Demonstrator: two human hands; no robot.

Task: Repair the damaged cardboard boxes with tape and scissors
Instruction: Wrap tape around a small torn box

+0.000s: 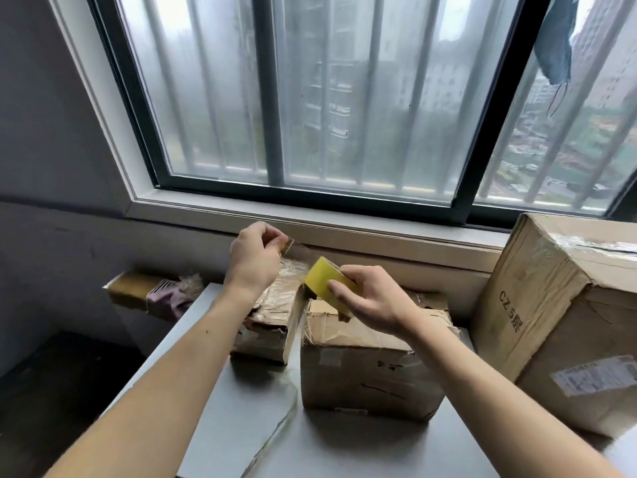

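My right hand (375,305) grips a yellowish roll of clear tape (324,279) above two small cardboard boxes. My left hand (256,257) pinches the free end of the tape strip (298,250), which stretches a short way from the roll. Below my left hand sits a crumpled small box (272,326) wrapped in old clear tape. Next to it, under my right hand, stands a dented brown box (365,367) with torn top flaps. No scissors are in view.
Both boxes rest on a grey table (241,408). A large taped carton (565,312) stands at the right. A loose strip of clear tape (282,426) lies on the table. Behind is a window sill (344,232); a small box with cloth (151,291) sits at the left.
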